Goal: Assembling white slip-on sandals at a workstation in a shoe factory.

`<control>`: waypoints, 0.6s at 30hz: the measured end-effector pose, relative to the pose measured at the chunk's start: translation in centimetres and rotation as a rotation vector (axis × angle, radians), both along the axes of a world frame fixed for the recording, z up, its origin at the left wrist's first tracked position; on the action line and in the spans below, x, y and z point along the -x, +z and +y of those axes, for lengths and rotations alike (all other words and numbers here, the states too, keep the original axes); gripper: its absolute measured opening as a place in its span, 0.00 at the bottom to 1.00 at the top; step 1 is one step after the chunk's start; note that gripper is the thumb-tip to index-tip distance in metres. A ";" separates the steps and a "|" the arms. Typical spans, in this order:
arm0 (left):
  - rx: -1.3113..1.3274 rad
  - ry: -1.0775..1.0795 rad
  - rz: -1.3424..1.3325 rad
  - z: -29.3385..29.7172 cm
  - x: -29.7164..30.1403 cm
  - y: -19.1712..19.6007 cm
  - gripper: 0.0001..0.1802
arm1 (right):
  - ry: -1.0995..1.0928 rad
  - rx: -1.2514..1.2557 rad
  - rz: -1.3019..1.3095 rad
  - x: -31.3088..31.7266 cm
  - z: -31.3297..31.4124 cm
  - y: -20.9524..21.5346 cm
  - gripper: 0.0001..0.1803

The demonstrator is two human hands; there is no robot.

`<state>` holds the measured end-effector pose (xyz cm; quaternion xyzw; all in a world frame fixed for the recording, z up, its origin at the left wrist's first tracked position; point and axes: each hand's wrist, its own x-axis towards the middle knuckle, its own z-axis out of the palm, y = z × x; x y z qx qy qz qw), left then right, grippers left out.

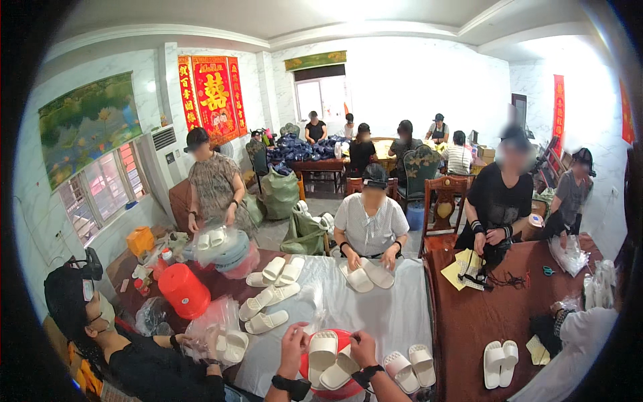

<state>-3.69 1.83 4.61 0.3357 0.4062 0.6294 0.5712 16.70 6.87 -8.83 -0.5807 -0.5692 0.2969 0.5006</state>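
A pair of cream slippers, one slipper [323, 350] upright and the other slipper [339, 370] tilted against it, lies on a round red stool or basin [355, 388] in front of me. At the pair's left side is my left hand [294, 347], its fingers curled together; a faint clear film shows near the fingertips, but what they grip is unclear. My right hand [364, 349] is beside the right slipper's upper edge, also with fingers drawn together, and anything in them is hidden. Dark bands circle both wrists. Another slipper pair [410, 368] sits right of my right hand.
Several loose slippers [268, 303] lie left on the pale sheet [408, 301]. Across from me a person handles a slipper pair [367, 275]. At left, a person bags slippers [232, 346] near a red bucket [184, 291]. A brown-covered table [462, 328] adjoins at right, with slippers [501, 364] on it.
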 end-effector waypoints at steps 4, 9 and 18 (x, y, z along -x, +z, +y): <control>-0.040 -0.036 -0.283 2.6 -3.4 -4.1 0.11 | 0.017 -0.020 -0.056 -0.2 -0.2 -0.3 0.08; 0.016 -0.093 -0.358 5.4 -6.1 -8.1 0.11 | 0.032 -0.011 -0.053 0.1 -0.1 0.1 0.09; 0.079 -0.135 -0.609 6.0 -6.3 -13.1 0.05 | 0.055 -0.004 -0.051 0.0 0.3 0.0 0.11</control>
